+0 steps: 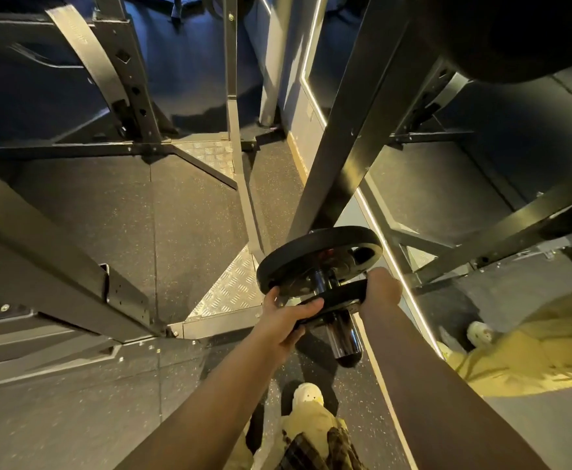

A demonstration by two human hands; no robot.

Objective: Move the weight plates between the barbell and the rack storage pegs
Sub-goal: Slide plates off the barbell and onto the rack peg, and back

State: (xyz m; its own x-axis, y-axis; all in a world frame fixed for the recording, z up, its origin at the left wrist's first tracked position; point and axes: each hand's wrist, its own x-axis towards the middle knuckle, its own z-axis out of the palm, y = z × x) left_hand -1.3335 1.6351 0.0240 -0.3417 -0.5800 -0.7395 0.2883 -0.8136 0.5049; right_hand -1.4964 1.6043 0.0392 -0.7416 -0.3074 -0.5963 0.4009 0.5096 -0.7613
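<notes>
Low on the rack upright, two black weight plates are sitting on a chrome storage peg that is sticking out toward the camera. And both hands are on the nearer plate, the smaller one, partway along the peg! The left hand is gripping its left rim, thumb lying over the near face and fingers curling round behind the edge. The right hand is clamping the right rim, knuckles turned up, fingers wrapping out of sight behind the plate. The larger plate is sitting farther back on the same peg, close against the upright, with a gap of bare chrome showing between the two. Below, speckled rubber flooring is spreading out, with a diamond-tread metal footplate just left of the plates.
</notes>
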